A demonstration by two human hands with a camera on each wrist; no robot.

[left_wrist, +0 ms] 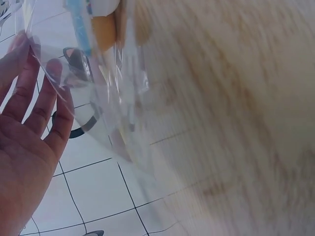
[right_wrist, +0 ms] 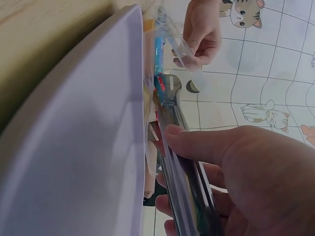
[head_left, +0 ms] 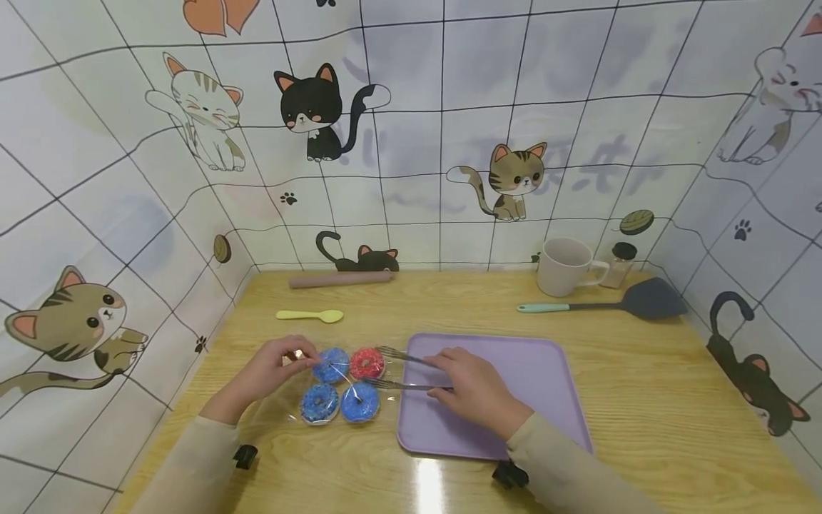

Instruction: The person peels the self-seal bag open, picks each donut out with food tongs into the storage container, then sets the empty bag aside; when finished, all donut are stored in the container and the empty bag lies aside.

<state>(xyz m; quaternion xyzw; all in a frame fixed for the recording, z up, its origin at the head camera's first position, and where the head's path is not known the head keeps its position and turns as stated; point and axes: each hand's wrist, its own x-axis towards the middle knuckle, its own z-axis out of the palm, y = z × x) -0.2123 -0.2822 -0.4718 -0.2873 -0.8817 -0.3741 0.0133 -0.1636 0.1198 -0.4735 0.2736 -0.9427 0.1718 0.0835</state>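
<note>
The left hand (head_left: pixel 272 371) pinches the clear bag (head_left: pixel 334 385) of doughnuts, steadying it on the table (head_left: pixel 642 400). The right hand's (head_left: pixel 472 385) grip closes around metal tongs (head_left: pixel 398 371) reaching toward the bag, just left of it.

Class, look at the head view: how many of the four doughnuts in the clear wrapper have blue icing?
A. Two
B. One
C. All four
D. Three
D. In the clear wrapper three blue doughnuts lie beside one red doughnut, which sits nearest the metal tongs that the right hand grips.
</note>
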